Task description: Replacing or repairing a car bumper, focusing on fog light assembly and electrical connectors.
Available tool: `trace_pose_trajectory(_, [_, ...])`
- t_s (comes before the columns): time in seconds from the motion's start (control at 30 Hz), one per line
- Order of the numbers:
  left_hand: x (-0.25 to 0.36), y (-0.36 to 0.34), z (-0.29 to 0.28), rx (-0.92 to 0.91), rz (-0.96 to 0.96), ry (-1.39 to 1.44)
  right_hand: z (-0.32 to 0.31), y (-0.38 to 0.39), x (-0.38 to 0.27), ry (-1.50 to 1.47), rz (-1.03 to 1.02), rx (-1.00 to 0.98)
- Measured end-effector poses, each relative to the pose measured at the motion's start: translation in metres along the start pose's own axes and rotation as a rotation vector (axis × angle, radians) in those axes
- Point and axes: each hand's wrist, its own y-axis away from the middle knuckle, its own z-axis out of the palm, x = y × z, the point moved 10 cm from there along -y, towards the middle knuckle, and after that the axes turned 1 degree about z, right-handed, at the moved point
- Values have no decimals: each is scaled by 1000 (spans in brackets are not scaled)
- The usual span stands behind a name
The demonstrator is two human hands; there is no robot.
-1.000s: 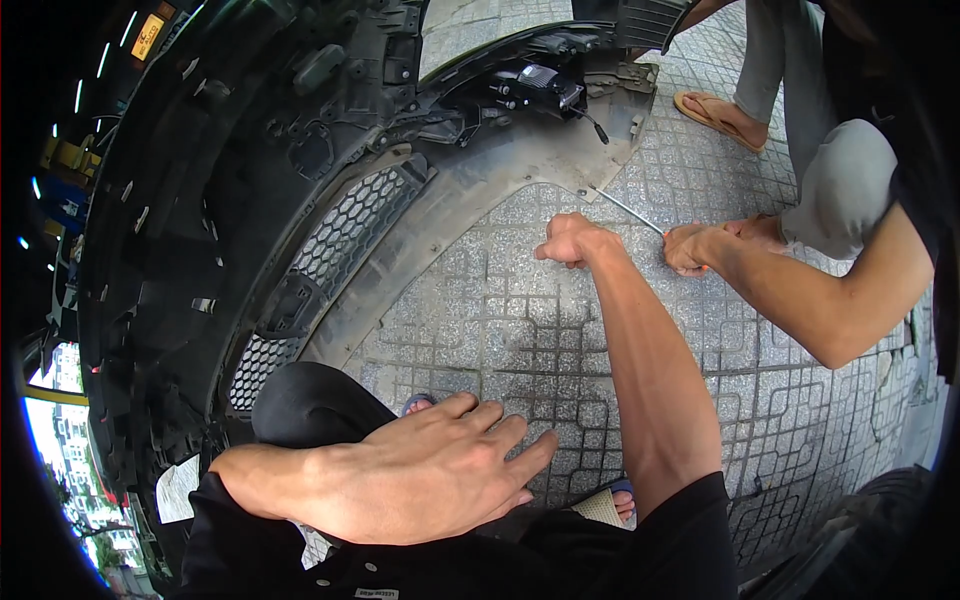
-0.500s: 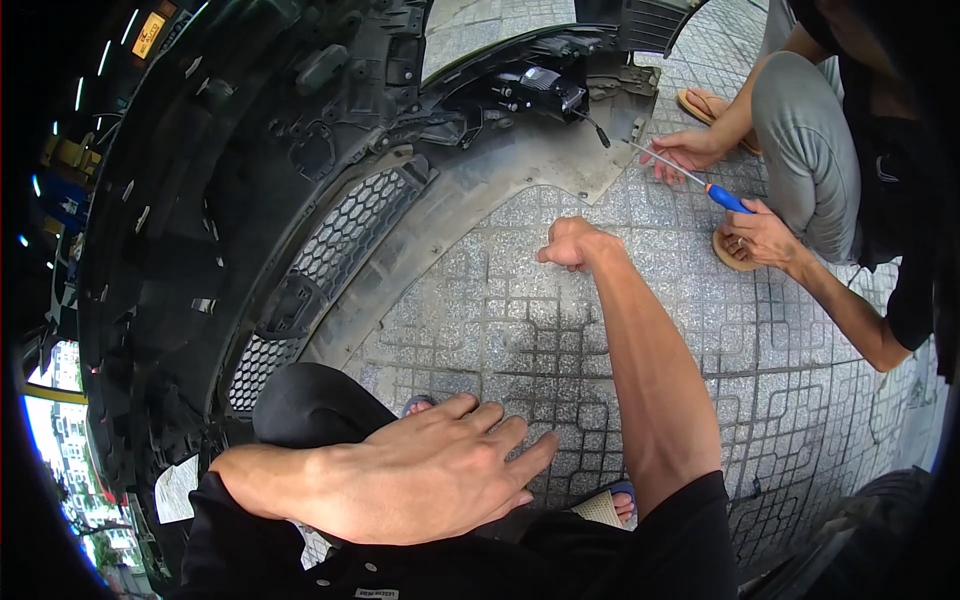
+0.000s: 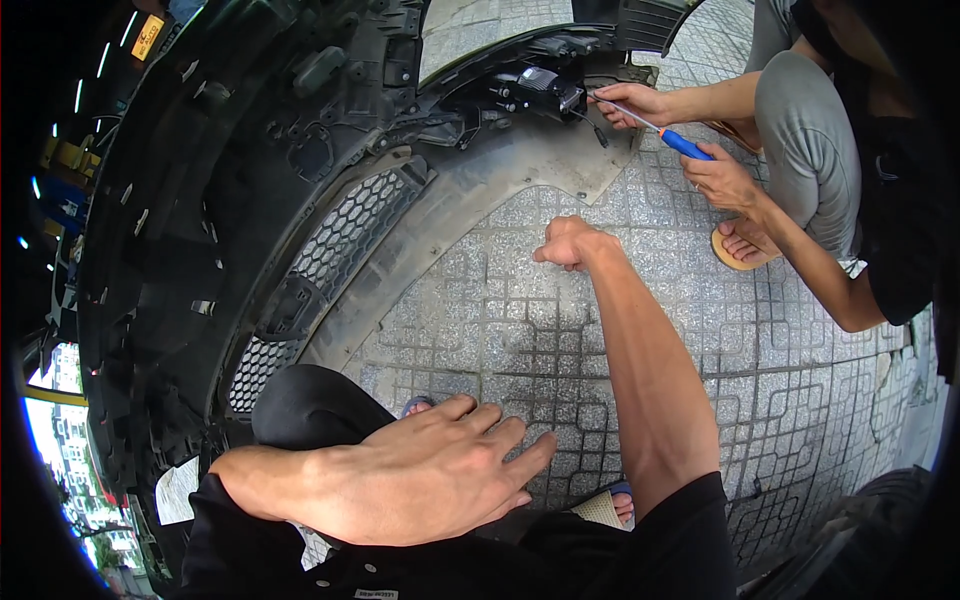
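My left hand (image 3: 430, 475) lies palm down across my bent knee, its fingers loosely spread and nothing in them. Farther out, above the paving, my right hand (image 3: 570, 243) hangs with its fingers curled in; its palm is hidden. Beyond it is a large black car bumper (image 3: 240, 150), seen from its inner side, with a mesh grille (image 3: 350, 222) and a lamp unit (image 3: 540, 80). A co-worker holds a blue-handled screwdriver (image 3: 685, 145) in one hand (image 3: 725, 180). Their other hand (image 3: 632, 104) steadies the shaft near the tip, beside the lamp unit.
A short cable with a connector (image 3: 600, 135) dangles by the lamp unit. The co-worker's grey-trousered knee (image 3: 805, 130) and sandalled foot (image 3: 745, 243) are at the right. Patterned paving (image 3: 540, 330) lies under everything. My sandalled foot (image 3: 610, 505) stands at the bottom.
The co-worker has moved both hands and the screwdriver leftward and away, bringing its tip up to the bumper's lamp unit. My own hands have stayed almost still.
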Motion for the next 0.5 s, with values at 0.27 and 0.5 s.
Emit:
trace_pose_trajectory(0.27, [1, -1, 0, -11, 2, -5, -5, 4, -1, -1, 5, 33])
trace_pose_trajectory(0.5, [2, -1, 1, -15, 6, -14, -3, 4, -1, 20, 14, -1])
